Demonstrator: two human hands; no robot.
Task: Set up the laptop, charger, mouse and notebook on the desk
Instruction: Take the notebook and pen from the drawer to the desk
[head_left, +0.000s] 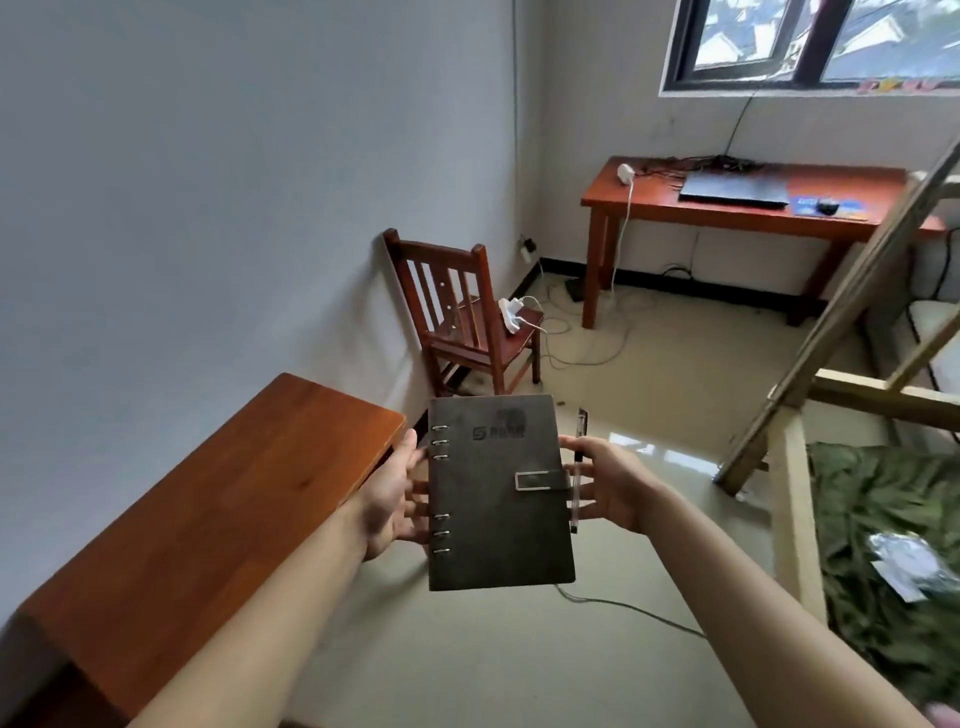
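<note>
1. At the centre of the head view, a dark grey ring-bound notebook (493, 499) is held in the air above the pale floor, cover up and clasp strap closed.
2. Its ring-spine edge is gripped by the left hand (392, 499), with the thumb at the rings and the fingers spread beneath the cover.
3. Its clasp edge is gripped by the right hand (610, 483), thumb on top and fingers underneath; a pen (575, 483) is seen lying along that edge against these fingers.
4. Just to the left of the notebook, a brown wooden table (208, 509) is seen against the wall; no contact between the two is visible.
5. Far across the room, under the window (810, 41), a reddish desk (727, 210) is placed, well apart from the notebook.
6. On that desk a closed black laptop (735, 189) is laid, with a dark mouse (827, 207) on a blue mouse pad (852, 208) to its right.
7. Near the desk's left end a white charger (625, 171) is set, its white cable hanging over the edge to the floor.
8. Between table and desk a wooden chair (467, 317) is stood by the wall, with a white power strip (511, 314) on its seat.
9. At the right, a wooden bed frame (831, 322) and green bedding (883, 519) are seen.
</note>
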